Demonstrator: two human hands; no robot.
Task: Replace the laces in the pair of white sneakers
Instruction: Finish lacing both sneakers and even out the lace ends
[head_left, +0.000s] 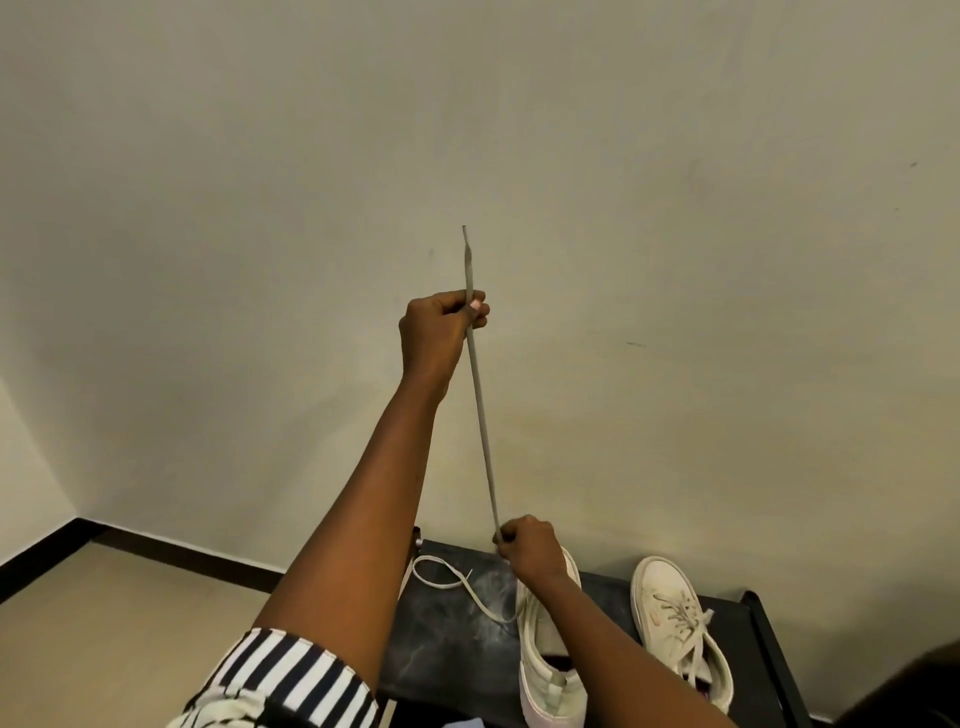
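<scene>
My left hand (441, 325) is raised high in front of the wall and pinches a grey-white lace (480, 410) near its free end, which sticks up above the fingers. The lace runs taut down to my right hand (527, 545), which grips it just above the near white sneaker (545, 670). That sneaker stands on a black table (447, 639). A loose end of lace (447, 577) loops on the table left of the shoe. The second white sneaker (675, 623), laced, stands to the right.
A beige wall (623, 208) rises right behind the table. A dark skirting board (156, 551) runs along the tan floor (104, 623) at the left. A striped sleeve (291, 675) covers my left upper arm.
</scene>
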